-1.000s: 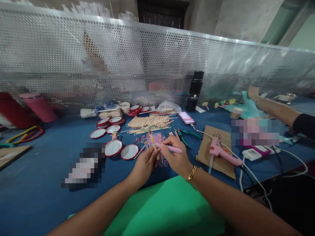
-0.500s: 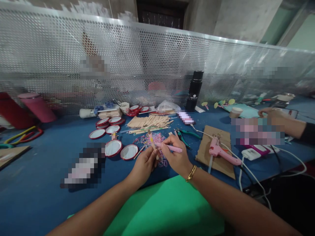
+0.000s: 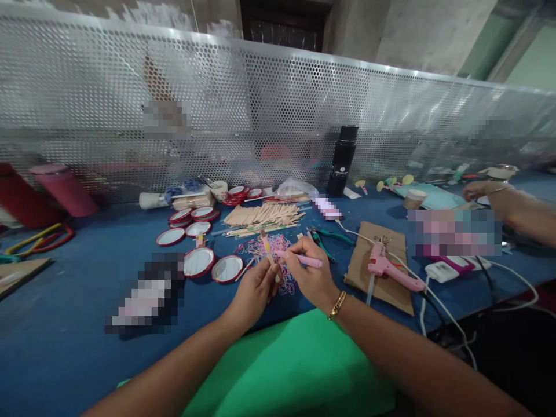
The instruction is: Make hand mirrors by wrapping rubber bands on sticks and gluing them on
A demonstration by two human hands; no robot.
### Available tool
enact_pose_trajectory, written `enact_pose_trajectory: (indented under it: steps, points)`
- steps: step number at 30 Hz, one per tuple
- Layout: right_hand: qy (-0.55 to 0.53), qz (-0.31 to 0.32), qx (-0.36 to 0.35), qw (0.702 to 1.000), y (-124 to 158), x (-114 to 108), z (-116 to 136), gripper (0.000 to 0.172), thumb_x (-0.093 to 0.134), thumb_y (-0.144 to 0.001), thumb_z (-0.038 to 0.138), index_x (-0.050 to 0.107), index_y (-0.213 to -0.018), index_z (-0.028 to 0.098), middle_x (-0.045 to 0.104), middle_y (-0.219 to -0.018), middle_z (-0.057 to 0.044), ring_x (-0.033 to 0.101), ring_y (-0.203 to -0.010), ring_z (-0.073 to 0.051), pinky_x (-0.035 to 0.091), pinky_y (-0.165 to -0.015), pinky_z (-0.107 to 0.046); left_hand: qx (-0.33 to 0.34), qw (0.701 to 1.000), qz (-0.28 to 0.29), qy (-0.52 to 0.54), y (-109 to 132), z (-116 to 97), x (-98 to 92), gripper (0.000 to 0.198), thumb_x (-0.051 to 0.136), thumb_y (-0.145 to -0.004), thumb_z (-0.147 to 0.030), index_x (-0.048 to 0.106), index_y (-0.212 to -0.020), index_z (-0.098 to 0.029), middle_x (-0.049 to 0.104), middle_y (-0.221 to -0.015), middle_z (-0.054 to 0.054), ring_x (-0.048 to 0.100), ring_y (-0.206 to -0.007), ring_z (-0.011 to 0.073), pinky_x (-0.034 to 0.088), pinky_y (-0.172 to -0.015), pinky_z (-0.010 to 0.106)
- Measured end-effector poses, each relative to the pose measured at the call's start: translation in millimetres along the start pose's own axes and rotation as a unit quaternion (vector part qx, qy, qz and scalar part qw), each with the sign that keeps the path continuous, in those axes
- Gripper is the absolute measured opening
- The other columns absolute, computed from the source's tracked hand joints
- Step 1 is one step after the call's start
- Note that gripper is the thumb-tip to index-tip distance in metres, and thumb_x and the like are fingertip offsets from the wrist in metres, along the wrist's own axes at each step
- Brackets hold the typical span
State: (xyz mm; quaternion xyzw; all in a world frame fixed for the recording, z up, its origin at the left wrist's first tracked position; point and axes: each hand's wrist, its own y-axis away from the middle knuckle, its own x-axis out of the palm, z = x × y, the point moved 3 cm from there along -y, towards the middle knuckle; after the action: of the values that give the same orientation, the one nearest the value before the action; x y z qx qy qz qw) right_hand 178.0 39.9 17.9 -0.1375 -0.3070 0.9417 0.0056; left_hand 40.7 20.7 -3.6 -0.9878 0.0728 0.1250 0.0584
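My left hand [image 3: 254,289] is closed on the lower end of a wooden craft stick [image 3: 267,248], which stands tilted with a yellow patch and a darker tip. In my right hand [image 3: 313,282] is a pink marker [image 3: 310,262], its front end held against or very close to the stick; which of the two I cannot tell. Under both hands spreads a tangle of pink, white and purple rubber bands [image 3: 286,285]. Just beyond lies a heap of wooden craft sticks [image 3: 260,215]. Red-rimmed jar lids [image 3: 228,269] rest left of my hands.
A pink glue gun [image 3: 393,274] lies on cardboard [image 3: 357,263] to the right, with white cables nearby. Pliers [image 3: 332,236] and a black bottle [image 3: 342,165] stand or lie further back. A co-worker's hand [image 3: 482,190] is at far right. Perforated metal panel [image 3: 278,110] behind.
My hands, the stick and the marker stay in nearly the same place. At far right the co-worker's hand and forearm have shifted slightly away and to the right.
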Motion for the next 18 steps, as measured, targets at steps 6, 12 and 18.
enact_pose_trajectory:
  steps: [6,12,18]
  points:
    - [0.001,0.005,-0.019,1.000,0.0,2.1,4.1,0.013,0.056,-0.084,0.023,0.055,-0.072,0.020,0.059,-0.068,0.001,0.057,-0.065,-0.015,0.044,-0.064,-0.027,0.011,1.000,0.003,0.007,0.6,-1.0,0.6,0.032,0.043,-0.092,-0.046,0.045,-0.071,-0.021,0.043,-0.053,-0.008,0.036,-0.043,0.0085,0.028,-0.042,0.021]
    - [0.006,-0.003,-0.002,1.000,-0.4,-0.2,0.8,0.011,0.056,-0.085,0.025,0.058,-0.075,0.020,0.062,-0.071,0.000,0.058,-0.068,-0.015,0.045,-0.065,-0.028,0.009,1.000,-0.003,-0.001,0.0,1.6,-0.5,0.033,0.042,-0.092,-0.045,0.045,-0.069,-0.021,0.043,-0.052,-0.007,0.037,-0.043,0.0089,0.030,-0.043,0.022]
    - [0.005,0.008,-0.023,1.000,0.5,1.5,4.6,0.014,0.056,-0.085,0.024,0.055,-0.071,0.020,0.057,-0.067,0.002,0.055,-0.065,-0.014,0.043,-0.063,-0.027,0.010,1.000,-0.003,0.005,0.2,-0.3,0.2,0.034,0.044,-0.091,-0.047,0.045,-0.069,-0.021,0.042,-0.053,-0.008,0.036,-0.044,0.0089,0.029,-0.044,0.022]
